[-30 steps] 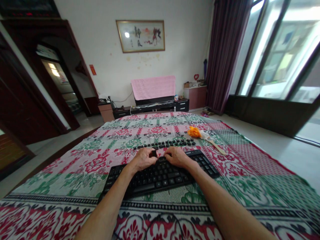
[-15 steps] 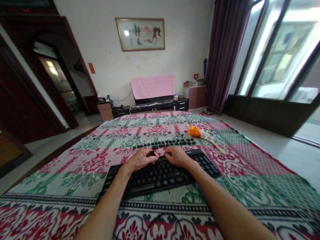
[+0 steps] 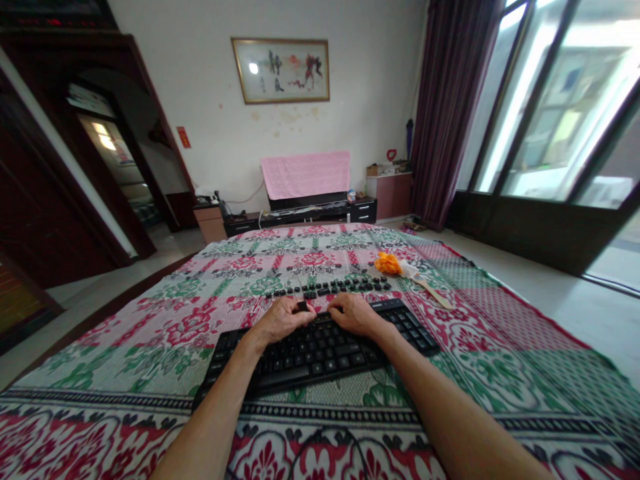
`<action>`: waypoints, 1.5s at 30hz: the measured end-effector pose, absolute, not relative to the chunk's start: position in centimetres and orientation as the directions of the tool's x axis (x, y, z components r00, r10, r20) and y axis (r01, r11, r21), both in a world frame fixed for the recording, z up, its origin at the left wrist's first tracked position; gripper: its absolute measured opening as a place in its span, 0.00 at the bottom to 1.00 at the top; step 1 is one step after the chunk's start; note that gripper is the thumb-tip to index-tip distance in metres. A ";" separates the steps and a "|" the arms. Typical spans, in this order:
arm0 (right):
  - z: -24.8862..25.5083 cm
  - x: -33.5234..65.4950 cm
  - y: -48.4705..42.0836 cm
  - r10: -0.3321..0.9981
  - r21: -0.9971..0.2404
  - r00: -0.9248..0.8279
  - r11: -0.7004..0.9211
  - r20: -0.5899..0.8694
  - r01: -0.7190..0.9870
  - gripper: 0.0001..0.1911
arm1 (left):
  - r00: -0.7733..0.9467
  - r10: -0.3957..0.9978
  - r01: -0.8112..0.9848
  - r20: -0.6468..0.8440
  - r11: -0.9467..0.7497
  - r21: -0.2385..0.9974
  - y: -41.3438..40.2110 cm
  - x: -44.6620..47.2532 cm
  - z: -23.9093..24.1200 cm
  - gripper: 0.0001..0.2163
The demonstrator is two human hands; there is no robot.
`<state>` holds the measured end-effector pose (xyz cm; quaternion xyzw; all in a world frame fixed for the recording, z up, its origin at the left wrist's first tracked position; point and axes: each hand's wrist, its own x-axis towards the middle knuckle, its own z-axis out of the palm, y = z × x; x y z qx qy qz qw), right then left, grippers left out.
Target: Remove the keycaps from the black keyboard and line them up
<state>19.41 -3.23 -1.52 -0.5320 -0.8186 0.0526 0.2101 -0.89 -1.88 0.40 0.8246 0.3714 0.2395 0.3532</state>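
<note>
A black keyboard lies on a flowered cloth in front of me. My left hand rests over the keyboard's far edge, fingers curled and pinching a small black keycap. My right hand sits beside it on the top rows, fingers bent down on the keys. Just beyond both hands, several loose black keycaps lie in rows on the cloth.
An orange cloth and a light stick-like tool lie on the cloth to the far right. A black cable loops near me. Beyond are a low TV cabinet with a pink cover, a dark doorway left, glass doors right.
The hands have barely shifted. The left hand's fingers have lifted the small keycap slightly above the keyboard's far edge.
</note>
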 end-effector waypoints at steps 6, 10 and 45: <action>-1.5 19.4 -3.3 0.899 -0.310 -0.332 0.415 0.287 0.855 0.14 | 0.625 0.770 0.443 0.128 -0.484 0.755 -2.1 -0.6 0.9 0.11; -1.7 19.4 -3.1 0.896 -0.295 -0.339 0.420 0.287 0.858 0.14 | 0.597 0.793 0.454 0.123 -0.460 0.763 -2.0 -0.6 0.7 0.08; -1.7 19.5 -3.2 0.901 -0.320 -0.341 0.417 0.267 0.851 0.14 | 0.287 0.914 0.207 0.287 -0.352 0.913 -2.3 -0.3 0.3 0.09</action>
